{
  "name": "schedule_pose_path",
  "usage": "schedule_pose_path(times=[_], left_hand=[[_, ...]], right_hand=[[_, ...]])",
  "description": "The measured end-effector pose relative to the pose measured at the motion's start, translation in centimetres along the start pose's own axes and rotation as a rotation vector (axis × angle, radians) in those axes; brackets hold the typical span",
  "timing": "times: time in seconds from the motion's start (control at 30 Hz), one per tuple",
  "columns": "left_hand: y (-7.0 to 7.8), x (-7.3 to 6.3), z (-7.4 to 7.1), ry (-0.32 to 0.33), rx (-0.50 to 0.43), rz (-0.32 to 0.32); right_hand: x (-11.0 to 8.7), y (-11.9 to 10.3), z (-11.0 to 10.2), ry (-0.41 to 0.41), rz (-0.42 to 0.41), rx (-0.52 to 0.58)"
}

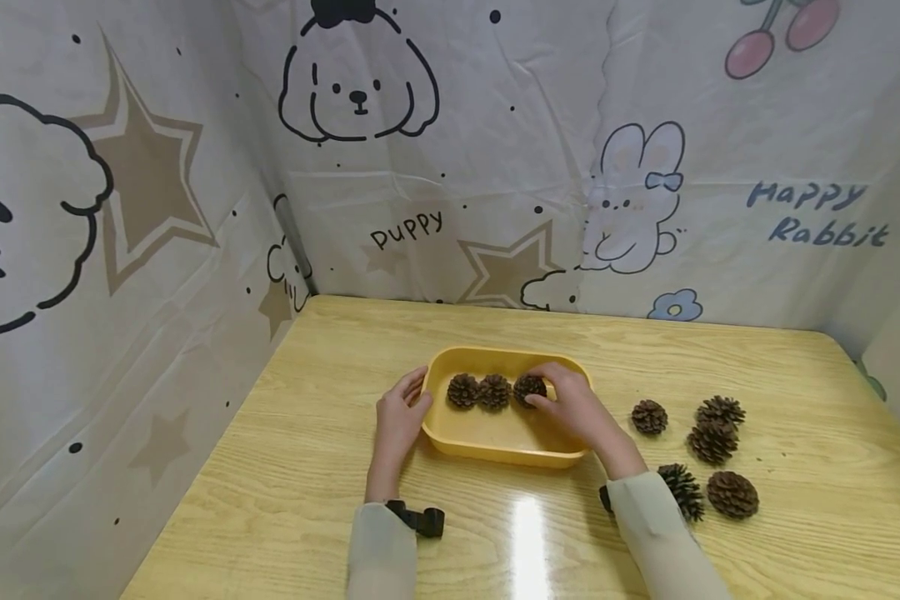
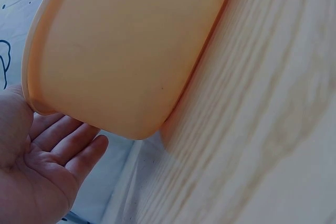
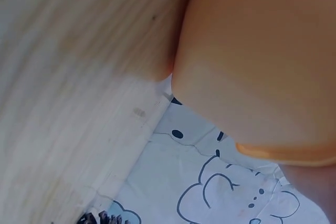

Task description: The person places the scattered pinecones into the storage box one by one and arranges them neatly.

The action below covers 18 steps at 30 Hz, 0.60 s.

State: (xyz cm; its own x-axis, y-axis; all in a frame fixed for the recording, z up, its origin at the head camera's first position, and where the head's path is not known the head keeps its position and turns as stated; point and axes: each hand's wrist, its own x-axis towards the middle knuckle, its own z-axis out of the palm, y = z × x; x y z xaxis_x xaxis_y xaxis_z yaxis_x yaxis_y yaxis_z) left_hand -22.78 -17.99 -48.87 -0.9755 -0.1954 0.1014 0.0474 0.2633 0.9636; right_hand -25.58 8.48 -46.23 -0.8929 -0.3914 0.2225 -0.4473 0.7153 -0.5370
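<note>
In the head view a yellow plastic tray (image 1: 480, 453) sits on the table. Its inside has three brown pine cones in a row: a left one (image 1: 462, 391), a middle one (image 1: 494, 392) and a right one (image 1: 529, 390). My right hand (image 1: 573, 404) reaches over the right rim and holds the right pine cone between thumb and fingers. At the left end, my left hand (image 1: 401, 417) grips the rim. The left wrist view has this hand (image 2: 47, 166) against the tray's end wall (image 2: 121, 77), fingers outside. The right wrist view shows mostly the tray's outer wall (image 3: 252, 77).
Right of the tray lie a single pine cone (image 1: 648, 417), two touching ones (image 1: 712, 440), and nearer ones, a dark cone (image 1: 682, 492) and a rounder cone (image 1: 732, 494), by the right forearm. A printed cloth (image 1: 495, 167) hangs behind the wooden table (image 1: 292, 467).
</note>
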Motion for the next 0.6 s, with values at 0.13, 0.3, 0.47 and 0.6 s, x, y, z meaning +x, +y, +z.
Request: schedule_pose_path(times=[0.13,0.3,0.47,0.6], left_hand=[[-0.04,0.04,0.12,-0.002,-0.004,0.005],[0.11,0.07,0.19,-0.001,-0.003,-0.003],[0.21,0.08,0.11,-0.003,0.013,-0.023],[0.15,0.05,0.08,-0.002,0.013,-0.038]], right_hand=[[0.17,-0.05,0.16,0.004,-0.021,-0.017],[0.23,-0.3,0.11,-0.012,-0.013,-0.007],[0.25,-0.36,0.13,-0.018,-0.01,-0.01],[0.24,-0.35,0.19,-0.012,-0.007,-0.004]])
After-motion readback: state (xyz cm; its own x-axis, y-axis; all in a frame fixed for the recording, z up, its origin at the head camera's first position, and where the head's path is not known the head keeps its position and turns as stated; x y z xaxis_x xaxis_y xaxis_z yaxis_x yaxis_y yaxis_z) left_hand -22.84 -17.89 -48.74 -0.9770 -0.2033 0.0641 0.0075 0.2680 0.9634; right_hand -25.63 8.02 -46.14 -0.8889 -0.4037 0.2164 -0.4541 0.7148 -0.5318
